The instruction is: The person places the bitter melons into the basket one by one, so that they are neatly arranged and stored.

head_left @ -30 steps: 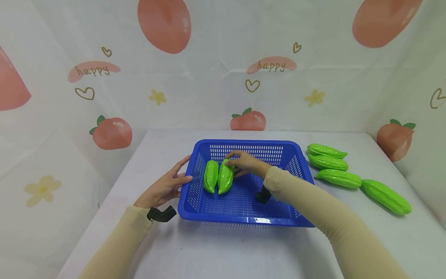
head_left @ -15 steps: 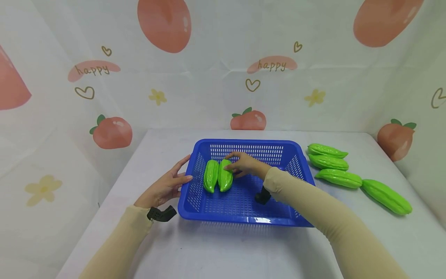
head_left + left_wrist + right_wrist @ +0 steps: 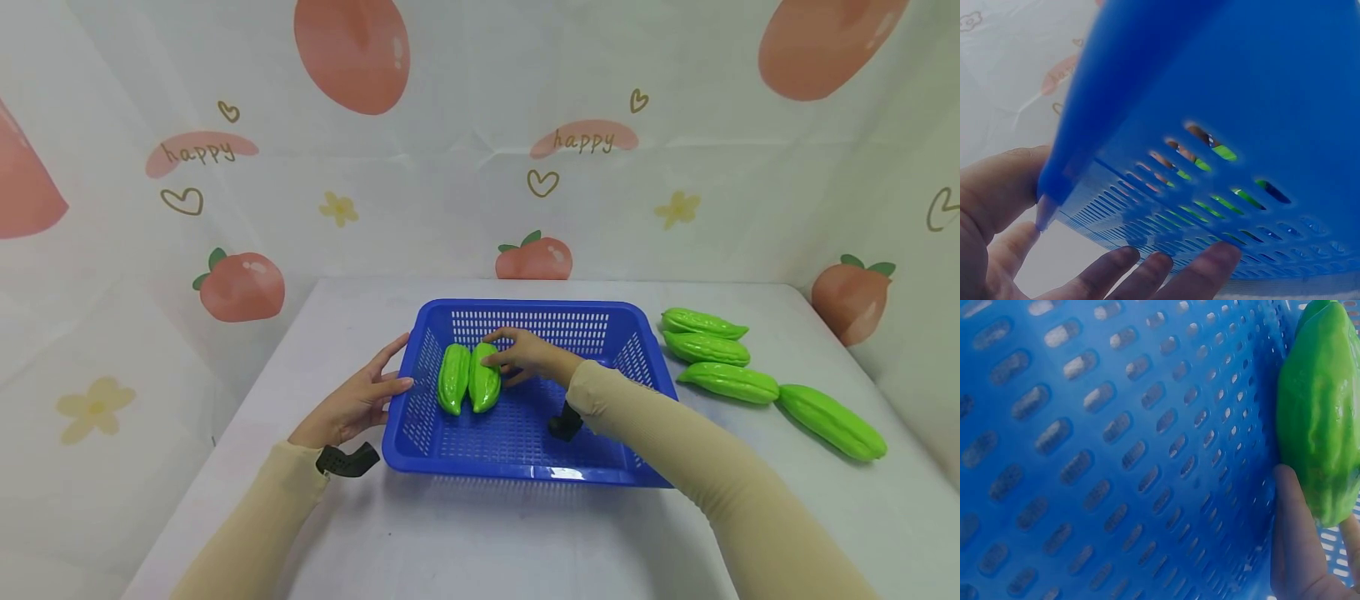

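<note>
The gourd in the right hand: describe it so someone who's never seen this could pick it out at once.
Find the blue basket on the white table. Inside, near its left wall, a left gourd and a right gourd lie side by side, both bright green. It's the right gourd, the only one the right hand grips, near its far end.

Glossy ridged gourds [image 3: 453, 379], smooth plastic basket [image 3: 532, 473]

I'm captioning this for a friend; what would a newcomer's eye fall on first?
Probably the blue basket mid-table, with two bright green vegetables side by side in its left part. Next come four more green vegetables on the table to the basket's right, then the reddish fruits printed on the backdrop behind.
</note>
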`<action>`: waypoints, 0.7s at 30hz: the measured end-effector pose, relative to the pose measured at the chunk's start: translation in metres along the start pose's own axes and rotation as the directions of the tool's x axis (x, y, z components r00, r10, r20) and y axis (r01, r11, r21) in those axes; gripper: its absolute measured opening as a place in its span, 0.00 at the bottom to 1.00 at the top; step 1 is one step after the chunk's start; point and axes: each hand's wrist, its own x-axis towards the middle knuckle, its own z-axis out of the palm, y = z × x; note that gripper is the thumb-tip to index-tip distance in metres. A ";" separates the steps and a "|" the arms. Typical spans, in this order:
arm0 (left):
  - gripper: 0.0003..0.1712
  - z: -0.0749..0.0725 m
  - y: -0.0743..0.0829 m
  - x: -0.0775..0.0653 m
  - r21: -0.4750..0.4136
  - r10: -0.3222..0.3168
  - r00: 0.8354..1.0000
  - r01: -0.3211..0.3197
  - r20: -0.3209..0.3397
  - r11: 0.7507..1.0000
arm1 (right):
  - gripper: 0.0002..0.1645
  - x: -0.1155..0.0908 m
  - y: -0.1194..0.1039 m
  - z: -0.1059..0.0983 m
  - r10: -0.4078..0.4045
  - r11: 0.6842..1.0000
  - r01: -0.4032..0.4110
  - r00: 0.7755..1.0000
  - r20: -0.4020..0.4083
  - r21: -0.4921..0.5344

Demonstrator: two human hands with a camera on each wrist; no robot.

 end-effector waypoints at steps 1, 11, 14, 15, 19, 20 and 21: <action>0.46 0.000 0.000 0.000 -0.001 -0.002 1.000 0.002 0.000 1.000 | 0.32 0.000 0.000 0.000 0.002 1.000 -0.002 1.000 -0.001 0.004; 0.46 -0.001 0.001 0.001 -0.004 -0.007 1.000 0.007 0.004 1.000 | 0.32 0.000 -0.001 0.001 0.024 1.000 -0.024 1.000 -0.008 0.018; 0.46 -0.001 0.000 0.001 -0.004 -0.007 1.000 0.007 0.002 1.000 | 0.32 0.000 -0.001 0.001 0.027 1.000 -0.027 1.000 -0.008 0.008; 0.46 -0.001 0.000 0.001 -0.004 -0.007 1.000 0.007 0.002 1.000 | 0.32 -0.001 -0.001 0.001 0.028 1.000 -0.028 1.000 -0.007 0.004; 0.45 -0.001 0.000 0.001 -0.005 -0.005 1.000 0.005 0.004 1.000 | 0.32 -0.002 -0.001 0.001 0.029 1.000 -0.029 1.000 -0.002 -0.006; 0.45 -0.001 -0.001 0.001 -0.004 -0.004 1.000 0.004 0.003 1.000 | 0.32 -0.002 -0.001 0.001 0.030 1.000 -0.030 1.000 -0.001 -0.007; 0.45 -0.001 -0.001 0.001 -0.004 -0.002 1.000 0.002 0.004 1.000 | 0.32 -0.002 -0.001 0.000 0.030 1.000 -0.030 1.000 0.002 -0.008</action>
